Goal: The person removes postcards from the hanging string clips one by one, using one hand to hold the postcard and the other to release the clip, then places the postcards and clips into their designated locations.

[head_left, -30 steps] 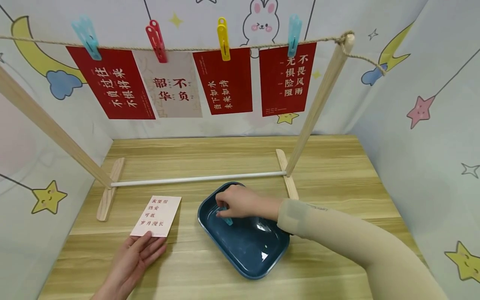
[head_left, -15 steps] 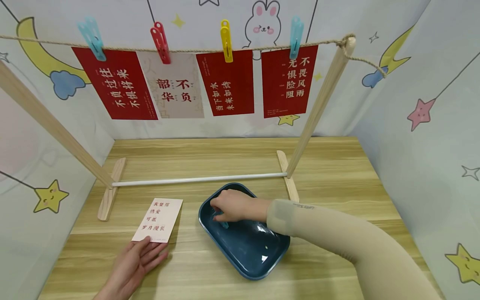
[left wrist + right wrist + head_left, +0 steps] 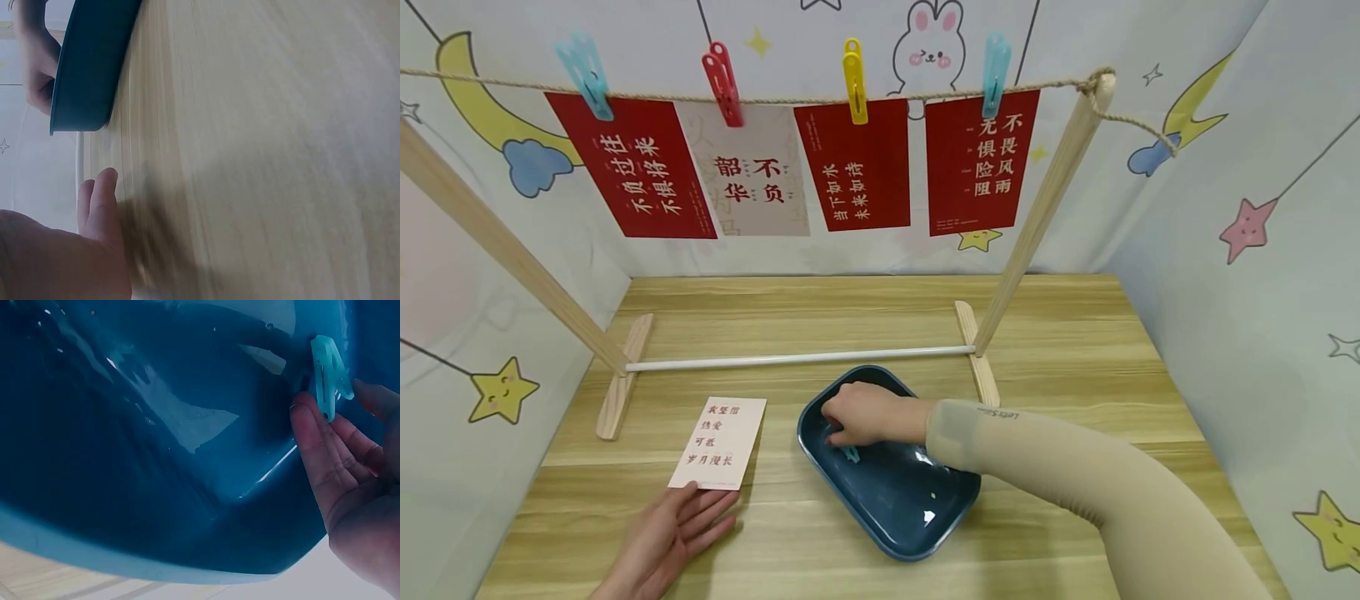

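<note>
Lower left, your left hand (image 3: 664,532) pinches the pale card (image 3: 721,437). Mid-frame, your right hand (image 3: 863,414) pinches a blue clip (image 3: 324,375) inside the tray (image 3: 891,504).

1. Tray (image 3: 891,504), lower centre: dark blue; clip (image 3: 329,375) in it: turquoise.
2. Loose card (image 3: 724,437), lower left: pale pink, red characters.
3. Hanging cards (image 3: 880,187), upper half: three red with white characters, one pale with red.
4. Desk (image 3: 1060,333): yellow-brown wood grain.
5. Sleeve (image 3: 1060,458), lower right: beige.

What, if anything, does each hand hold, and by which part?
The left hand pinches the pale card by its bottom edge; the right hand holds a blue clothespin by its spread end.
</note>
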Tool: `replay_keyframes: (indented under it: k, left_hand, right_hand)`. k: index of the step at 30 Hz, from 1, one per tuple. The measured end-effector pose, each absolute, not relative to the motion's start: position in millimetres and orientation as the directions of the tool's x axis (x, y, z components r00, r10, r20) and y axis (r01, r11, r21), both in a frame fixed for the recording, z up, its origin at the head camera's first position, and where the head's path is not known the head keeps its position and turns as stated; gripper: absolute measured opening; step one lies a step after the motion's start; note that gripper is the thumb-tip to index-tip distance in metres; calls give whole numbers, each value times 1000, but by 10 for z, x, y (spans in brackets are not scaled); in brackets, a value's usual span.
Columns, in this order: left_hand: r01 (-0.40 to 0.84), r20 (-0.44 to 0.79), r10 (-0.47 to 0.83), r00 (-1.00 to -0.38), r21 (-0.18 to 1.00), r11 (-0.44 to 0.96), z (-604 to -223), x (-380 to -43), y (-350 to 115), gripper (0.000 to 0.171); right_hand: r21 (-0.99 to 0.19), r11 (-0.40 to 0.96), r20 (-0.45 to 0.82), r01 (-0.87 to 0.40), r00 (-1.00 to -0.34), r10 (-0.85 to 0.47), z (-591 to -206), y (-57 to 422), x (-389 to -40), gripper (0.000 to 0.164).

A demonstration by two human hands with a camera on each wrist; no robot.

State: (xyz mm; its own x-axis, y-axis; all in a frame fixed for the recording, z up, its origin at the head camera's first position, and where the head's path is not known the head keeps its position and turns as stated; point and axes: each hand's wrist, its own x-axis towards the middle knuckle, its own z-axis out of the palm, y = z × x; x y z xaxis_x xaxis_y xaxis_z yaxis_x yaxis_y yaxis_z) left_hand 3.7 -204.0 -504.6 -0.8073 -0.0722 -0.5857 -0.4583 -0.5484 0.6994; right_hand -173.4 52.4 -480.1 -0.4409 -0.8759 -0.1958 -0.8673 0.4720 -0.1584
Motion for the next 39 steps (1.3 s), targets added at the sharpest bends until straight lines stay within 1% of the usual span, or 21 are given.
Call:
replay_keyframes:
  k: [3,7,10,15,21,23,28,33,39]
  left_hand:
    - [-471,-595,-76,-800,702,-534,-5047,56,-2033,35]
    - [-488,-615,-74,-785,688,-538,-5049,75,-2047,36]
    - [-508,-630,-62,-774,676,-533,-5051,91,-2055,43]
    - [-533,-639,-46,-768,678,-507,-5062,131,-2067,51]
    - [-564,-636,52,-770,641,-520,-5070,163,-2124,55]
    - [-576,-632,87,-770,628,-523,-5064,169,-2140,59]
    - [-601,-626,146,-766,617,-508,-5039,175,-2154,64]
    - [-619,-613,199,-765,613,-491,-5005,159,-2140,65]
    - [-604,-608,160,-777,650,-461,-4928,79,-2091,67]
  right_hand:
    - [-189,477,-195,-858,-443,-875,-4787,519,-1737,28]
    - [-292,486,-187,-824,-449,-874,-4790,514,-1750,30]
    - [-353,498,-186,-792,-462,-867,-4809,511,-1759,31]
    - [-401,528,-222,-748,-480,-849,-4793,514,-1754,31]
    - [-481,564,-306,-671,-475,-825,-4753,538,-1732,33]
    - [-507,573,-328,-644,-470,-819,-4743,545,-1723,31]
    - [-549,592,-361,-590,-472,-804,-4716,556,-1700,24]
    - [-575,605,-392,-551,-464,-795,-4707,569,-1692,24]
    - [-582,606,-386,-543,-472,-793,-4643,612,-1719,27]
